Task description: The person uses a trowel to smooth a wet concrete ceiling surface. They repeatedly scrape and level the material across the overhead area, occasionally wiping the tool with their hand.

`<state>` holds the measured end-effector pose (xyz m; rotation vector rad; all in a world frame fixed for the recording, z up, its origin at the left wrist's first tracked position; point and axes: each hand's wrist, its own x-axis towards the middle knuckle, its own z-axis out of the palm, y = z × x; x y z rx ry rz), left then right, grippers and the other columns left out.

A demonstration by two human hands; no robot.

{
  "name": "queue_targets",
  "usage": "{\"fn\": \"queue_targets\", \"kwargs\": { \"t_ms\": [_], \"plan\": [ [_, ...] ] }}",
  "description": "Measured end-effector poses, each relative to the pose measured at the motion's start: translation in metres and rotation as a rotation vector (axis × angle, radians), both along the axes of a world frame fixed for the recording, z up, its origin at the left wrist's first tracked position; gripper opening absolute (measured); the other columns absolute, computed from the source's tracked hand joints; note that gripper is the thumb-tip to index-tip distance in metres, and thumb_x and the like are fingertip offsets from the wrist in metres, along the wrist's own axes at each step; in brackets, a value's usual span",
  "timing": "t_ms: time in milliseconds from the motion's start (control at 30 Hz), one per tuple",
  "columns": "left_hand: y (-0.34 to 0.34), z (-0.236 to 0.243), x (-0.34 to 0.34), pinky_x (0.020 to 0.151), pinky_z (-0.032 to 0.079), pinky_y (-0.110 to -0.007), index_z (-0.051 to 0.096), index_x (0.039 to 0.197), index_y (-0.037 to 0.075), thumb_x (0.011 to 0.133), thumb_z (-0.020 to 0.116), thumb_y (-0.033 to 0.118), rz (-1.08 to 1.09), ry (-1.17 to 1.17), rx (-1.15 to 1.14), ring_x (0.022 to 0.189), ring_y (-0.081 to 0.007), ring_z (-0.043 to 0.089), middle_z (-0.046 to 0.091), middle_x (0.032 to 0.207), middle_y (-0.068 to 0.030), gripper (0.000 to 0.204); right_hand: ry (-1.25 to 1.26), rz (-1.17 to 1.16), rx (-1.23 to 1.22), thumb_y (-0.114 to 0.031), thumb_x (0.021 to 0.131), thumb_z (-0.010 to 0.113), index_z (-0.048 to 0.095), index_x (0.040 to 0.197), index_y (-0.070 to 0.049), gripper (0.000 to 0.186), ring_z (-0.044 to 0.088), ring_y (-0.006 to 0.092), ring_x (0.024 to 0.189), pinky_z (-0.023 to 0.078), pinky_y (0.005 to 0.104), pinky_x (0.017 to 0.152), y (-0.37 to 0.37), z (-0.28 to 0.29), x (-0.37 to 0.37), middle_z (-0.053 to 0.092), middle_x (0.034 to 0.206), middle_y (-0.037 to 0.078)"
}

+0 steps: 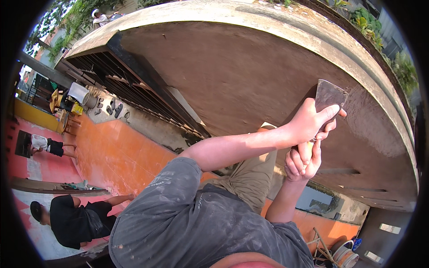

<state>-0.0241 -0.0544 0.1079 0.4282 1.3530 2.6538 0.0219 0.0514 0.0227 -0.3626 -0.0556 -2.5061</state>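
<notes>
Scraper (330, 93), broad blade uppermost, held at the brown wall (232, 76) beside a paler, roughened patch (373, 125); the left hand (310, 121) grips it near the blade's base, the right hand (303, 161) wraps its handle just below

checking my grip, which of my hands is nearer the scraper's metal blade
Left. The left hand touches the lower part of the blade; the right hand sits lower, apart from the blade.
</notes>
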Motion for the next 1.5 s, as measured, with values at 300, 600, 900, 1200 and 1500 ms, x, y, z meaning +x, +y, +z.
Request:
{"fn": "queue_targets", "kwargs": {
  "t_ms": [300, 600, 900, 1200, 1500],
  "plan": [
    [0.0, -0.011, 0.0, 0.047, 0.041, -0.024, 0.065, 0.112, -0.002, 0.108, 0.055, 0.033, 0.013, -0.002, -0.025, 0.05, -0.0076, 0.049, 0.056, 0.065, -0.0007, 0.036, 0.031, -0.004, 0.091, -0.037, 0.113, 0.035, 0.049, 0.097, -0.002, 0.04, 0.038, 0.0085, 0.032, 0.033, 0.0213, 0.026, 0.007, -0.007, 0.0, 0.041, 0.056, 0.003],
    [-0.022, -0.035, 0.014, 0.084, 0.055, -0.031, 0.067, 0.119, -0.002, 0.101, 0.063, 0.007, 0.486, 0.291, -0.296, 0.091, -0.015, 0.068, 0.069, 0.103, -0.0097, 0.021, 0.216, -0.176, 0.364, -0.022, 0.113, 0.034, 0.026, 0.153, -0.013, 0.042, 0.042, 0.0103, 0.04, 0.037, 0.0197, 0.031, 0.059, -0.006, -0.004, 0.045, 0.075, 0.008],
    [-0.044, -0.01, -0.01, 0.111, 0.046, -0.044, 0.069, 0.112, 0.015, 0.08, 0.073, 0.022, 0.875, 1.549, -1.147, 0.129, -0.0226, 0.058, 0.062, 0.133, -0.0051, 0.033, 0.349, -0.524, 0.663, -0.011, 0.11, 0.038, 0.022, 0.161, -0.006, 0.054, 0.053, 0.0151, 0.048, 0.046, 0.0238, 0.038, 0.035, 0.007, 0.005, 0.056, 0.096, 0.018],
    [-0.057, -0.007, -0.037, 0.094, 0.06, -0.034, 0.068, 0.106, 0.007, 0.08, 0.072, 0.013, 0.785, 1.742, -1.055, 0.116, -0.0227, 0.067, 0.066, 0.127, -0.0064, 0.027, 0.099, -0.017, 0.021, -0.024, 0.115, 0.028, 0.02, 0.16, -0.021, 0.046, 0.041, 0.0105, 0.046, 0.038, 0.0214, 0.034, 0.036, -0.024, -0.011, 0.045, 0.079, 0.008],
    [-0.051, -0.013, -0.038, 0.081, 0.062, -0.027, 0.067, 0.085, 0.01, 0.078, 0.072, 0.009, 0.92, 1.791, -1.058, 0.106, -0.0166, 0.069, 0.07, 0.109, 0.0007, 0.009, 0.099, -0.075, 0.235, -0.011, 0.112, 0.031, 0.019, 0.16, -0.02, 0.05, 0.036, 0.0095, 0.039, 0.032, 0.0214, 0.03, 0.036, -0.013, -0.002, 0.041, 0.068, 0.005]
  ]
}}
